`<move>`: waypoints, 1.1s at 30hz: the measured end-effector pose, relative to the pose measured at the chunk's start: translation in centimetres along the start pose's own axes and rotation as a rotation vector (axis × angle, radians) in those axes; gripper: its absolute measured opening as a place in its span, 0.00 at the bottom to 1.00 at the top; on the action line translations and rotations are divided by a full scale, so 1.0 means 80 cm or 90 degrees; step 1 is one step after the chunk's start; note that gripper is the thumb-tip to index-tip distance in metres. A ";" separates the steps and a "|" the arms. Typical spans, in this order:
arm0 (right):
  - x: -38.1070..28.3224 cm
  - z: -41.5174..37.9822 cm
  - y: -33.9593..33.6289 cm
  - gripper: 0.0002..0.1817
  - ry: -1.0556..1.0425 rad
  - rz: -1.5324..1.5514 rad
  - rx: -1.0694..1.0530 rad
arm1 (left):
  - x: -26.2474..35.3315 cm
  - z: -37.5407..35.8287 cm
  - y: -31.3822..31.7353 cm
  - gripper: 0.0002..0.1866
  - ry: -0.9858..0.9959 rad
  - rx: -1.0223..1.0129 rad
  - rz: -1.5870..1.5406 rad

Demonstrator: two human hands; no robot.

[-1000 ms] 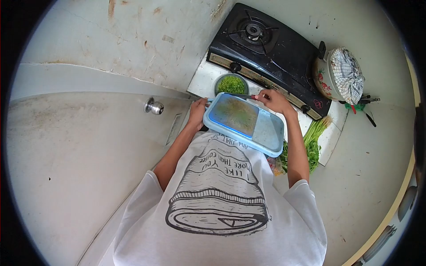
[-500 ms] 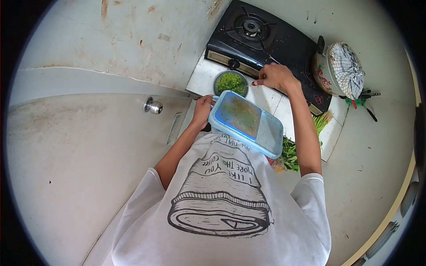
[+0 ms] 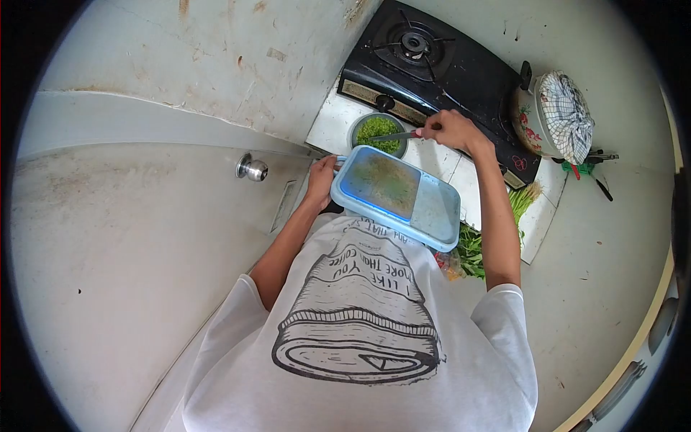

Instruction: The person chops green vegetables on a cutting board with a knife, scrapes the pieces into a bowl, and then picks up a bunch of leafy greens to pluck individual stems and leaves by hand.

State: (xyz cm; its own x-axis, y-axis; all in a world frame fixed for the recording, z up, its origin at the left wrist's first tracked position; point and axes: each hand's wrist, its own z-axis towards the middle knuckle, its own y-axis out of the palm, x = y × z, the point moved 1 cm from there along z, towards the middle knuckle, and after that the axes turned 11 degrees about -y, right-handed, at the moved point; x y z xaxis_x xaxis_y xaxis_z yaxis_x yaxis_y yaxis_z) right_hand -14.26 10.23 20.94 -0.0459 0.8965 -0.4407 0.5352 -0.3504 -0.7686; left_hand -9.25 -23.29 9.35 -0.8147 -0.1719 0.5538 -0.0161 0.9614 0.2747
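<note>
My left hand (image 3: 321,180) is closed round the handle end of a light blue cutting board (image 3: 437,209), which is held tilted in front of my shirt. Green smears mark the board's darker blue panel. In my right hand (image 3: 456,132) is a knife (image 3: 400,135), gripped by its reddish handle. Its blade reaches left over a round grey bowl (image 3: 355,137) of finely chopped greens (image 3: 376,129). The bowl sits on white tiles just beyond the board's upper left edge.
A black gas stove (image 3: 461,68) stands behind the bowl. To its right is a floral pot (image 3: 529,119) topped with a checked cloth (image 3: 563,115). Leafy greens (image 3: 471,252) and stalks (image 3: 524,201) lie at the right of the tiled counter (image 3: 437,162). A door knob (image 3: 252,168) is at left.
My right hand has turned the knife so that its blade now shows flat over the bowl. The board has shifted slightly left and up with my left hand.
</note>
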 end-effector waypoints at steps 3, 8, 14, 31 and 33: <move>0.002 -0.015 -0.004 0.28 0.022 0.087 -0.077 | 0.003 0.001 -0.004 0.16 -0.002 -0.009 0.017; 0.037 -0.032 0.033 0.30 0.041 0.165 -0.083 | 0.002 0.004 0.005 0.16 0.010 -0.062 0.049; 0.037 -0.054 0.075 0.25 0.005 0.153 0.145 | -0.020 0.027 0.011 0.18 0.014 -0.084 0.089; 0.012 -0.069 0.101 0.24 0.104 0.211 0.271 | -0.011 0.001 0.027 0.19 0.027 -0.052 0.090; 0.011 -0.082 0.096 0.22 0.056 0.218 0.355 | -0.002 -0.004 0.022 0.19 0.053 -0.007 0.085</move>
State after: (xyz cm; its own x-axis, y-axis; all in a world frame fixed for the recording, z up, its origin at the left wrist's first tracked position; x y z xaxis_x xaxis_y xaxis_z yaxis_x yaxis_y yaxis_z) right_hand -4.67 10.11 17.71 0.1316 0.7202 -0.6811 -0.0104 -0.6861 -0.7275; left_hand -8.93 -21.66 10.01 -0.7580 -0.0604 0.6495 0.0964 0.9744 0.2031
